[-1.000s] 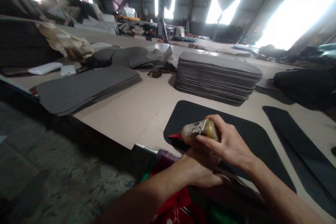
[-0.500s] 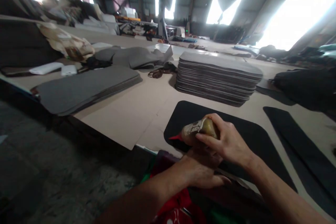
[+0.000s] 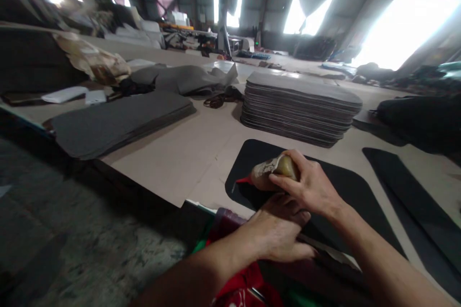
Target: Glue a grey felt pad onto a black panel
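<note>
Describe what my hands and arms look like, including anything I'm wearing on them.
Your left hand and right hand are both ungloved, with no rings or watch visible. Both forearms are bare, with no sleeves in view. Red clothing with white markings shows below.

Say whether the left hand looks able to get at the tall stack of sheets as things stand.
Probably yes, but not straight ahead: the right hand and its bottle lie between the left hand and the stack. Bare tabletop to the left seems to leave a way round.
</note>
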Demonstrator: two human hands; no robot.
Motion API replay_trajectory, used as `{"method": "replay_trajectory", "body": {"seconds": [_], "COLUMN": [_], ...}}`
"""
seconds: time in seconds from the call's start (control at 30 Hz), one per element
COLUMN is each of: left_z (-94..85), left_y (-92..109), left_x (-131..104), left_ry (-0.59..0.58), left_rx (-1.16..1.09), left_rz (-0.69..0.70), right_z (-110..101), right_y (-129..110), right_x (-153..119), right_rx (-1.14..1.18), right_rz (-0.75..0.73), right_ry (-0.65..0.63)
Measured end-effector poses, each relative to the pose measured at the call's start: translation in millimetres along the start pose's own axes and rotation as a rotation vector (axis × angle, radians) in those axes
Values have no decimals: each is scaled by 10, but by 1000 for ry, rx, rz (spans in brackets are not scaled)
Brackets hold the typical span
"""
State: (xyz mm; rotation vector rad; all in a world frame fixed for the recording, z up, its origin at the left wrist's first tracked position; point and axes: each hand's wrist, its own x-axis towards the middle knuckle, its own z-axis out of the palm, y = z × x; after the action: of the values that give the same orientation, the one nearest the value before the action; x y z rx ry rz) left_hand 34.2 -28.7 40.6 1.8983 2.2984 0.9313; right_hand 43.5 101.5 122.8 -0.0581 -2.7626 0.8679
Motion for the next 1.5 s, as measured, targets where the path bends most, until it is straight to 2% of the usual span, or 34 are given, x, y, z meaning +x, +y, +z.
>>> {"method": "replay_trajectory", "body": {"seconds": [0.1,0.23,0.43,0.97,1.23,1.5], "left_z": [28,65,24,79,61,116], "left_y": [-15,-41,-23,-55,-54,-65], "left_x": [1,-5,-20,-50,-48,-41], "left_ry": [-50,-42,-71,-52,-65,-54], "left_rx": [-6,21,23,-68,-113,-87], "left_rz": [-50,-39,-52,-71,-97,-104], "right_z": [3,-3,-14,-61,-288,-658], "right_y": [46,92,167,382,430,769], "right_x": [94,234,436,1037,1052,804], "right_rx": [-15,-43,-62,-224,-280,-374], "right_rz": [7,42,63,207,202,288], "right_ry": [18,41,91,158,137,165]}}
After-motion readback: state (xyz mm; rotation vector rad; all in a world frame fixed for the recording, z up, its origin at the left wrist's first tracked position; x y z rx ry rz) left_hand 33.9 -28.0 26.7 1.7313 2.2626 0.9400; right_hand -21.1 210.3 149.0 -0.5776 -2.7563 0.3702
